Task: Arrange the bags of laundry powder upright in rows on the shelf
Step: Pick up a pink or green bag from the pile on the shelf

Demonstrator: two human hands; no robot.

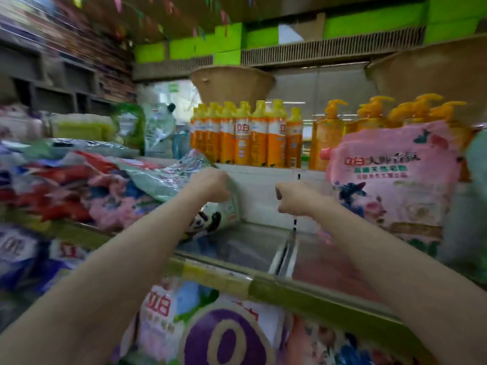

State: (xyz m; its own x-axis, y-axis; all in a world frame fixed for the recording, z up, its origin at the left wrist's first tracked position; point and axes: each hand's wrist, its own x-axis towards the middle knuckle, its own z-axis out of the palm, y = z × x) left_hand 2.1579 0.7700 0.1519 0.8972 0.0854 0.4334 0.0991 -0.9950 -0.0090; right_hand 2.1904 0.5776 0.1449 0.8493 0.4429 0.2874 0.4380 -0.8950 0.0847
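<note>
Green plastic panda-printed laundry powder bag (224,206) gripped by left hand (210,184) on metal shelf (253,248), right hand (296,197) curled right of the bag, whether holding anything unclear, pink upright bag (395,180) further right.

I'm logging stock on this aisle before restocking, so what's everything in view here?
pink bag: one, pink, upright at shelf right.
green bag: one, pale green with panda print, leaning at shelf left.
piled bags: count unclear, red, blue, pink, lying flat at left.
orange bottles: about seven, behind the shelf.
pump bottles: about four, orange, back right.
shelf: one, bare middle, with a divider.
lower bags: several, below.
left hand: grips green bag.
right hand: curled; whether it holds anything is unclear.
</note>
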